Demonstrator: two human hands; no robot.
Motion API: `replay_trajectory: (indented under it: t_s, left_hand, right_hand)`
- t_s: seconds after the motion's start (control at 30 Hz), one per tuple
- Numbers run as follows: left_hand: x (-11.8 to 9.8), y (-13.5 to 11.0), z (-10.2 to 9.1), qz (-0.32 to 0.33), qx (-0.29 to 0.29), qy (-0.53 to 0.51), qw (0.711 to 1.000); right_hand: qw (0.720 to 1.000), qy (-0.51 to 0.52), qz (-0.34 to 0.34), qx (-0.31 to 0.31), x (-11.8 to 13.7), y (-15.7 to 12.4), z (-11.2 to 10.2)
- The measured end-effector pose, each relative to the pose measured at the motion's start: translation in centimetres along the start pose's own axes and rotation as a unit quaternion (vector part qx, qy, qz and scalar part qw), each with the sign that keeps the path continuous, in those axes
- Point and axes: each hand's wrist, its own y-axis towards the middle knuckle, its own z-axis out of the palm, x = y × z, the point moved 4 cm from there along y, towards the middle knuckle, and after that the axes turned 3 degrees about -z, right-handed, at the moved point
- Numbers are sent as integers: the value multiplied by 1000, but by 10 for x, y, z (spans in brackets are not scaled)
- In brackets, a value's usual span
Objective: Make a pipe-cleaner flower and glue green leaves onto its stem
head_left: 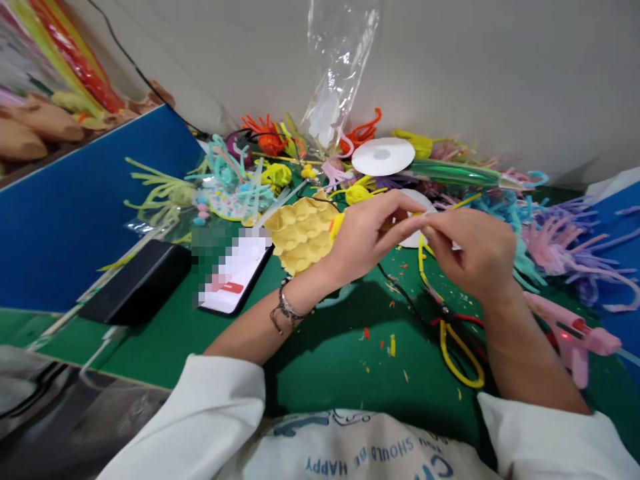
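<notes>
My left hand (367,230) and my right hand (470,250) meet above the table, thumbs and fingers pinched together at the tips. Between them is a yellow pipe cleaner (466,201), one end poking out above my right hand; most of it is hidden by the fingers. Another yellow strand (423,263) hangs below the pinch towards scissors (445,311) with red and black handles. A yellow loop (461,370) lies by those handles. Partly behind my left hand shows a yellow and orange piece (337,225); whether that hand touches it I cannot tell.
A yellow egg-carton tray (300,233), a phone (237,270) and a black box (137,283) are on the left. A pink glue gun (573,333) with a red light lies right. Pipe-cleaner bundles (550,247) and white discs (383,156) line the back. Scraps (393,345) dot the green table.
</notes>
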Motion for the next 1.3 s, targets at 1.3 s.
replay_trajectory:
  t_s: [1.3]
  left_hand:
    - [12, 2, 0, -245, 279, -234, 899]
  right_hand:
    - [990, -82, -104, 45, 5, -3, 4]
